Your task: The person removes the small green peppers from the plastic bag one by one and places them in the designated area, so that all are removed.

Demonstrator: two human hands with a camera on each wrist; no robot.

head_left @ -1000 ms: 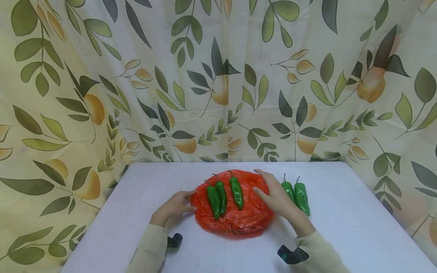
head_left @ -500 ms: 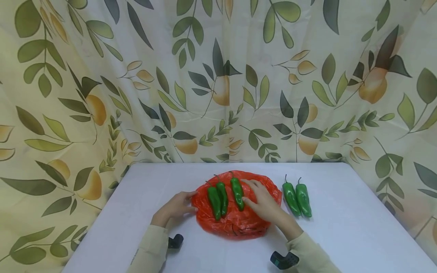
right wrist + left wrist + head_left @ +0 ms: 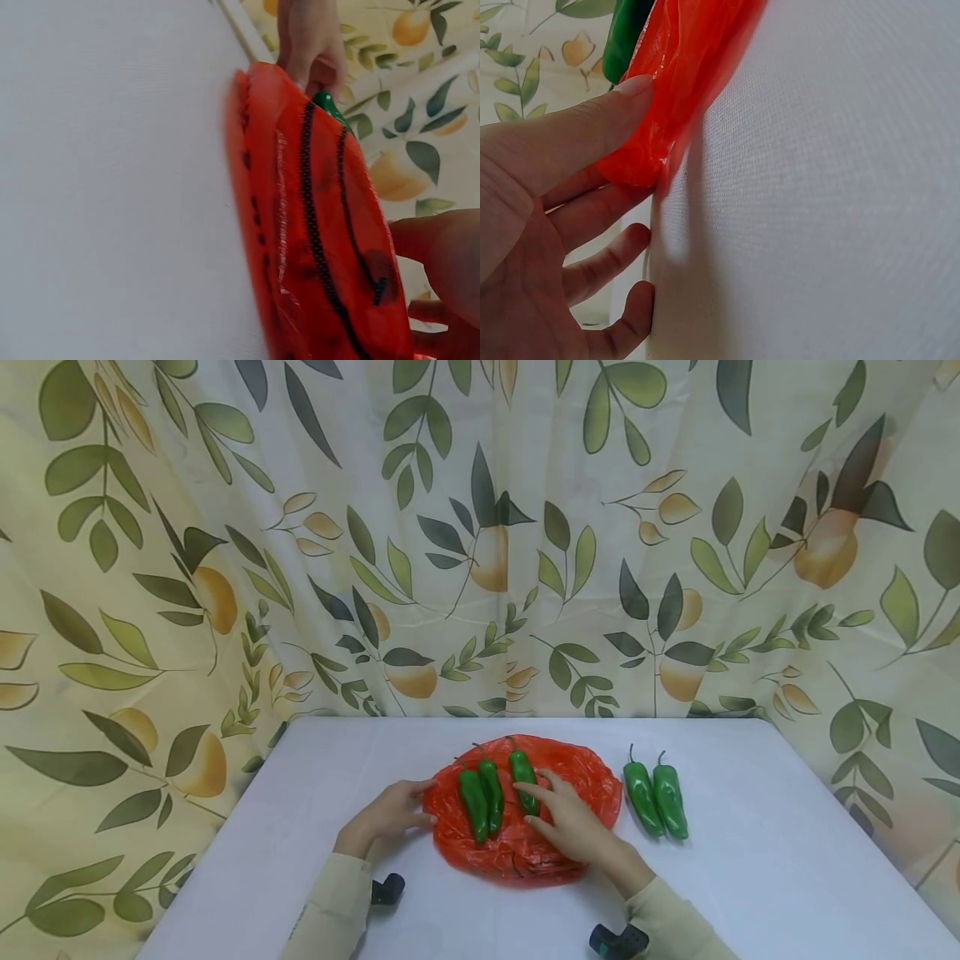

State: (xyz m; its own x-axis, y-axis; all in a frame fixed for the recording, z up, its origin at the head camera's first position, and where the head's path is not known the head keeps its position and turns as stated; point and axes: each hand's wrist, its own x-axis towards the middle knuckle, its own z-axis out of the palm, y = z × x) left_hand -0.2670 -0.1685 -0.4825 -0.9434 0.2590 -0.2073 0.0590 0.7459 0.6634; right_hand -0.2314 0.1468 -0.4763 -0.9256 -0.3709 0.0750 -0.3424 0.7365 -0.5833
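Observation:
A crinkled red plastic bag (image 3: 592,785) with black printed lines lies on the white table. My left hand (image 3: 388,812) pinches its left edge; in the left wrist view the thumb (image 3: 607,124) lies on top and fingers sit below. On the bag rest three green peppers: a left one (image 3: 472,806), a middle one (image 3: 491,797) and a right one (image 3: 522,767). Over the right one reaches my right hand (image 3: 576,831), fingers loosely spread, partly covering its lower half. The right wrist view shows this hand (image 3: 457,259) beyond the bag's rim, its pepper contact hidden.
Right of the bag, two more green peppers (image 3: 642,797) lie side by side on the white table (image 3: 750,860). Behind the table hangs a curtain (image 3: 450,568) patterned with leaves and fruit. Each wrist carries a small black camera (image 3: 387,889).
My right hand has moved left across the bag, from its right side to over the right pepper, uncovering the two peppers on the table. The left hand stays at the bag's edge.

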